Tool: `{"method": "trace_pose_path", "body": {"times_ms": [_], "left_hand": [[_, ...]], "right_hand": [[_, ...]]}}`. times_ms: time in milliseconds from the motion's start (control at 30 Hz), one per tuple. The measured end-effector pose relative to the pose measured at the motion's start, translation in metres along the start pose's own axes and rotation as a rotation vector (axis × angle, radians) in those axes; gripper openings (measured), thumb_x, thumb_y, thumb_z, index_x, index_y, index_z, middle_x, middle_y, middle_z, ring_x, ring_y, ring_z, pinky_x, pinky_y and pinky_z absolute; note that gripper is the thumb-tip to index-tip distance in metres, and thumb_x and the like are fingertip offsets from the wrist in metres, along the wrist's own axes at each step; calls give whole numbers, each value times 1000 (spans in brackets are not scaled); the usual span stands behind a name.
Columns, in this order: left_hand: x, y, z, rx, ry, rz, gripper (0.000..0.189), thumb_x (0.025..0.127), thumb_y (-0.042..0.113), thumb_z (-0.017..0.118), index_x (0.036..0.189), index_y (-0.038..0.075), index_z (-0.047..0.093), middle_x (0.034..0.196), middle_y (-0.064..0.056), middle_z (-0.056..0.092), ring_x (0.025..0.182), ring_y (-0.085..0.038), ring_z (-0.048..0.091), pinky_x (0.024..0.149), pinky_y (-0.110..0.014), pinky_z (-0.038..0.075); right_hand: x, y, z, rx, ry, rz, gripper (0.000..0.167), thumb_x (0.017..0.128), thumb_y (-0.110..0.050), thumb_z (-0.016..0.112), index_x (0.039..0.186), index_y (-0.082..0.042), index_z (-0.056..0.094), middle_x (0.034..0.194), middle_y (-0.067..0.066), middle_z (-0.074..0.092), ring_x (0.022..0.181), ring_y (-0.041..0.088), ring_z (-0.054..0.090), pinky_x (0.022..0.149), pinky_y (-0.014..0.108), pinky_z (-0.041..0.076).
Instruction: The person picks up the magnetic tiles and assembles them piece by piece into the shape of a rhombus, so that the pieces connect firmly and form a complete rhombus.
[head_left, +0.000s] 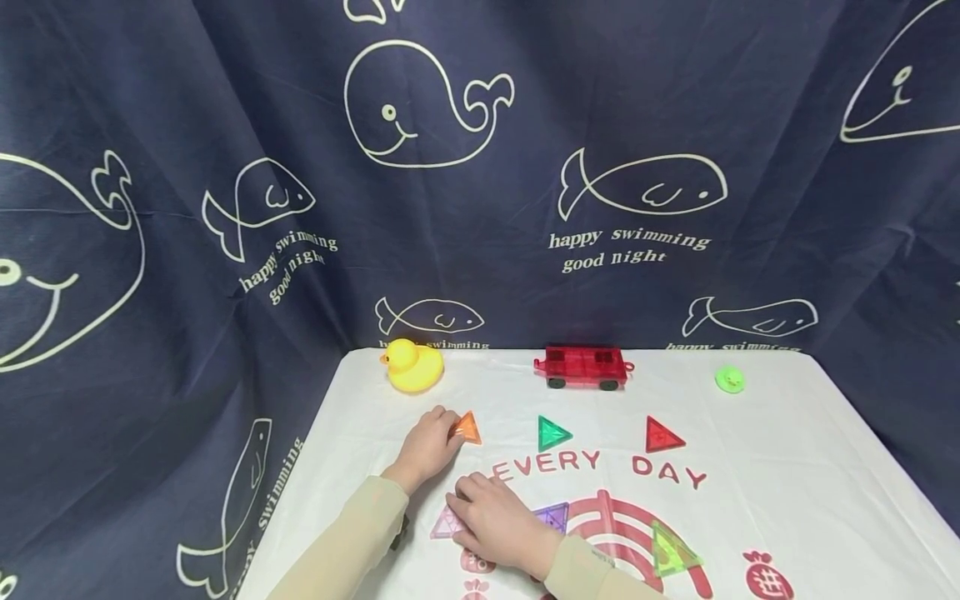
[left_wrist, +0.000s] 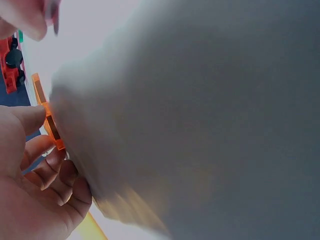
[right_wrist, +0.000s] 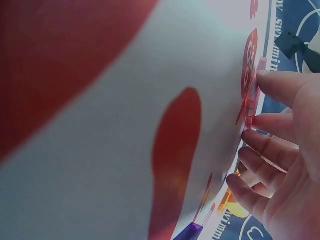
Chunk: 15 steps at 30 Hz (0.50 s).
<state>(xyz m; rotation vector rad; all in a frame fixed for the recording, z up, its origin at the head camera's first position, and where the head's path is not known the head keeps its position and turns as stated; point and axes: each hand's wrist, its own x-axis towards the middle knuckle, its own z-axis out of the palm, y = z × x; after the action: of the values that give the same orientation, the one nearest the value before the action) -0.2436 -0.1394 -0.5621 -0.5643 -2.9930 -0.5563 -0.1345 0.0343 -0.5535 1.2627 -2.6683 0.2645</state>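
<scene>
My left hand point(head_left: 426, 450) pinches an orange triangular magnetic tile point(head_left: 470, 428) at its left side, on the white tablecloth. The left wrist view has thumb and index finger at the edge of that tile point(left_wrist: 53, 132). Lower and to the right, my right hand point(head_left: 501, 523) holds a pink triangular tile point(head_left: 446, 524), partly hidden by its fingers. In the right wrist view, thumb and index finger grip the pink tile point(right_wrist: 251, 106). Just right of this hand lies a purple tile point(head_left: 554, 517), partly covered by it.
A green triangular tile point(head_left: 553, 433) and a red one point(head_left: 663, 435) lie in line with the orange tile. A yellow-green tile point(head_left: 670, 552) is nearer. Along the back stand a yellow duck point(head_left: 414, 367), a red toy wagon point(head_left: 585, 367) and a small green toy point(head_left: 730, 380).
</scene>
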Motion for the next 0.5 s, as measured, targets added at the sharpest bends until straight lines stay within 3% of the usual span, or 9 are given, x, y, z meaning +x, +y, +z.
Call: {"method": "trace_pose_path", "body": {"times_ms": [300, 500], "left_hand": [[1, 3, -4, -46, -12, -35, 28, 95, 19, 77, 118, 5, 71, 99, -3, 59, 86, -17, 56, 79, -39, 53], [2, 2, -1, -84, 2, -48, 26, 93, 14, 79, 115, 4, 70, 95, -2, 56, 77, -14, 50, 72, -35, 48]], "right_hand": [[-2, -1, -1, -23, 33, 17, 47, 92, -40, 77, 128, -10, 73, 116, -1, 61, 107, 15, 56, 87, 33, 50], [-1, -1, -3, -36, 9, 101, 48, 90, -41, 79, 127, -11, 74, 116, -1, 62, 108, 16, 57, 90, 35, 50]]}}
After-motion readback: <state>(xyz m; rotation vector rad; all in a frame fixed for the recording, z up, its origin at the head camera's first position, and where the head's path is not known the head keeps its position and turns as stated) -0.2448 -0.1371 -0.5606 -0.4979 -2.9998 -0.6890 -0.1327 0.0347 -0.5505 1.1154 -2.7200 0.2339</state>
